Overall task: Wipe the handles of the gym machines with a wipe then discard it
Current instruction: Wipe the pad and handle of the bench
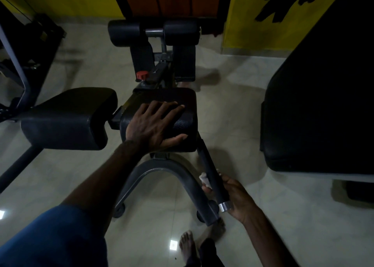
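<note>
A black gym machine stands on the floor in front of me. My left hand [155,125] lies flat on its right black pad [182,123], fingers spread and thumb along the pad's front edge. A black handle [212,175] with a chrome end cap [226,206] slopes down from under that pad. My right hand [232,194] curls round the lower part of the handle and holds a white wipe [204,178] against it. The wipe shows only at the handle's left side, the rest is hidden.
A second black pad [66,119] sits left of the first. Foam rollers [153,32] and a red knob [141,75] lie beyond. A large black bench [323,104] stands at right. The machine's grey curved base [162,169] and my bare feet [188,244] are below.
</note>
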The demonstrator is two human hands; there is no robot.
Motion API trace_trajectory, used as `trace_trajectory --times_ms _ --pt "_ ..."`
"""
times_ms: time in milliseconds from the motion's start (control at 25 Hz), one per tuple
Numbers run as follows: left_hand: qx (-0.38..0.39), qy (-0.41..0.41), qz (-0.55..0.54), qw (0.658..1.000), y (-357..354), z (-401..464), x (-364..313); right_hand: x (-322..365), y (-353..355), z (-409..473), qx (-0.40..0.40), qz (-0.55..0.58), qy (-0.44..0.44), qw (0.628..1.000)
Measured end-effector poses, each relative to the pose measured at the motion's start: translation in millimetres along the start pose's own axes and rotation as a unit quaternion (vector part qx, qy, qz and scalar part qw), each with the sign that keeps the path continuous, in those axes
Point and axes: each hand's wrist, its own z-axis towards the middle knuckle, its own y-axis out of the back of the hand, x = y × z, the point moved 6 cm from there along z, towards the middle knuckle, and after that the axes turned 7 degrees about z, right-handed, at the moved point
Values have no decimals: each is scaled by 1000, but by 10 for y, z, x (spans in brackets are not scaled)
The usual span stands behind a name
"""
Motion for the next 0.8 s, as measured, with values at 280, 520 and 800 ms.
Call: trace_trajectory --times_ms 280,520,800 --pt "-5 0 -2 1000 12 -10 -5 253 -46 -31 -58 -122 127 983" --pt "-9 1 7 1000 13 -15 -1 424 25 -430 -83 -400 300 862" --pt "-2 -5 -1 1000 -18 -11 13 437 -612 -423 20 -757 461 462"
